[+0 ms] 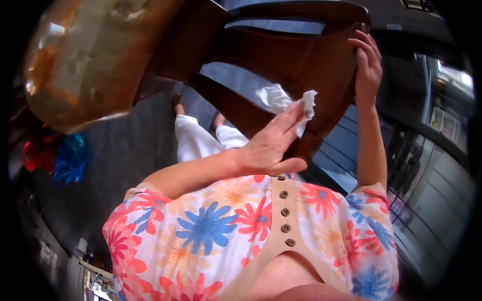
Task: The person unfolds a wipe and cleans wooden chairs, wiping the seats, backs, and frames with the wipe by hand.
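While right hand holds edge of brown chair, fingers bent over it, left hand has white tissue against chair's wood. Left fingers nearly straight, tissue tucked between them. Shiny table at left, blue plastic thing below it.

This looks like a home, likely its dining area. A polished dark brown wooden chair with a slatted back is beside a glossy brown table with rounded corners at the far left, above a dark grey floor.
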### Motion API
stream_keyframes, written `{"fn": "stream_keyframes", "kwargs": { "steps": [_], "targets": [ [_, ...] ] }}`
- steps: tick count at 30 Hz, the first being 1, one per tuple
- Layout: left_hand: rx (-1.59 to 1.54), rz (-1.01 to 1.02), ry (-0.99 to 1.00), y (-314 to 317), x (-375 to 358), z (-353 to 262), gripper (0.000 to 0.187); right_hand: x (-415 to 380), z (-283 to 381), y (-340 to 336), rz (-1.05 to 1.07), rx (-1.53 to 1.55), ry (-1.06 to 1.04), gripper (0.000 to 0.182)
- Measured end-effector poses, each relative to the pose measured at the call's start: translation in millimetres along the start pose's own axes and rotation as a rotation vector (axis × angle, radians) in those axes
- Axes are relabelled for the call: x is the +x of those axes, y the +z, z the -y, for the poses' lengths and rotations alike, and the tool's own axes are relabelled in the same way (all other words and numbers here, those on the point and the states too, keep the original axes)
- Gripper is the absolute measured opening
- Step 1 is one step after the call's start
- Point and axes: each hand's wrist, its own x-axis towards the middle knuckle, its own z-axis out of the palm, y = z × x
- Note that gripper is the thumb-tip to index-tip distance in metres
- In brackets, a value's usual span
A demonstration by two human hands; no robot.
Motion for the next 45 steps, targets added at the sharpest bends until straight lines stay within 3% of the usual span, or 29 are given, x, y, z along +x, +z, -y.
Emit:
{"fn": "stream_keyframes", "kwargs": {
  "steps": [5,9,12,15,16,19,22,24,29,34,37,38,39,41,43,44,45],
  "targets": [
    [0.138,-0.161,0.024,-5,25,27,0.092,7,5,7,-0.004,0.025,-0.03,0.023],
    [0.073,-0.164,-0.117,-26,79,72,0.089,8,10,7,0.007,0.004,-0.012,0.023],
    [0.254,-0.177,-0.186,-28,111,122,0.085,6,7,4,0.013,-0.023,-0.001,0.023],
    [0.047,-0.105,-0.28,-42,131,121,0.078,0,4,-1,0.018,-0.031,0.019,0.023],
    [-0.224,-0.119,-0.282,-22,132,132,0.076,0,2,-3,0.016,-0.03,0.025,0.023],
    [-0.018,-0.298,-0.052,10,95,66,0.079,-6,-4,-1,0.009,-0.017,0.045,0.023],
    [-0.009,-0.215,-0.068,10,87,63,0.087,-8,-3,0,0.006,0.014,0.064,0.022],
    [0.053,-0.143,-0.065,1,94,84,0.086,-11,-5,-2,0.003,0.027,0.066,0.022],
    [0.239,-0.244,-0.262,-22,108,170,0.088,-13,-7,-1,0.014,0.1,0.091,0.022],
    [0.235,-0.298,-0.249,-29,106,211,0.085,-21,-15,-8,0.057,0.108,0.146,0.023],
    [0.346,-0.438,-0.385,-46,97,254,0.085,-27,-16,-9,0.074,0.066,0.183,0.024],
    [0.349,-0.397,-0.404,-56,92,271,0.082,-27,-20,-9,0.095,0.053,0.19,0.025],
    [0.276,-0.368,-0.464,-64,88,293,0.072,-29,-23,-11,0.097,0.049,0.197,0.026],
    [0.024,-0.295,-0.629,-90,84,326,0.077,-33,-31,-11,0.099,0.034,0.214,0.027],
    [-0.275,-0.377,-0.757,-99,76,357,0.083,-32,-30,-15,0.119,-0.007,0.217,0.027],
    [-0.202,-0.511,-0.72,-95,76,374,0.081,-33,-32,-18,0.126,-0.019,0.222,0.027],
    [-0.318,-0.491,-0.793,-96,72,389,0.081,-34,-30,-20,0.137,-0.031,0.227,0.027]
  ]
}}
